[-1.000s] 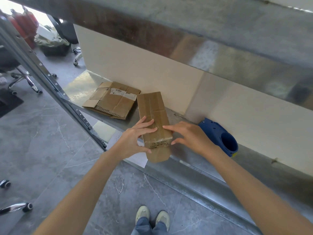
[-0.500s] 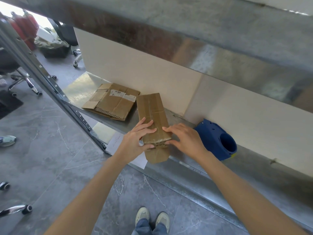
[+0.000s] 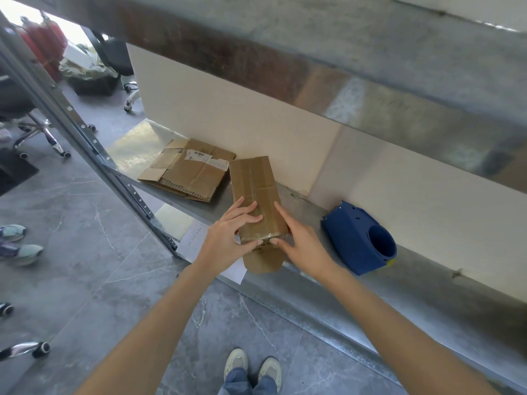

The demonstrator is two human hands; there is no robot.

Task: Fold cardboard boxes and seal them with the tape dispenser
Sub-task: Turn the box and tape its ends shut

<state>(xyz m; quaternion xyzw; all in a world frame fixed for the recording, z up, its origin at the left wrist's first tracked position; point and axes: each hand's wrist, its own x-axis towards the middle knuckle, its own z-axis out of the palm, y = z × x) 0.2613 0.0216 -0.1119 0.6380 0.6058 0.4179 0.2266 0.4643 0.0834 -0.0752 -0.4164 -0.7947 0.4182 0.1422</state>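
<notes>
A narrow brown cardboard box [image 3: 252, 183] lies lengthwise on the grey metal shelf [image 3: 310, 212], taped along its top, with one end flap [image 3: 263, 259] hanging open over the shelf's front edge. My left hand [image 3: 228, 238] holds the near end, fingers laid on top and thumb against the front. My right hand [image 3: 299, 240] holds the same end from the right side, thumb on the front edge. A blue tape dispenser [image 3: 360, 242] rests on the shelf to the right, apart from both hands.
A flattened cardboard box [image 3: 188, 173] with a white label lies on the shelf to the left. An upper shelf [image 3: 313, 52] overhangs. A slanted metal upright [image 3: 94, 149] borders the left. Chairs and another person's shoes [image 3: 17, 243] are on the floor.
Both hands have closed in on the box's near end; the thumbs now meet at its front edge. The view has shifted slightly.
</notes>
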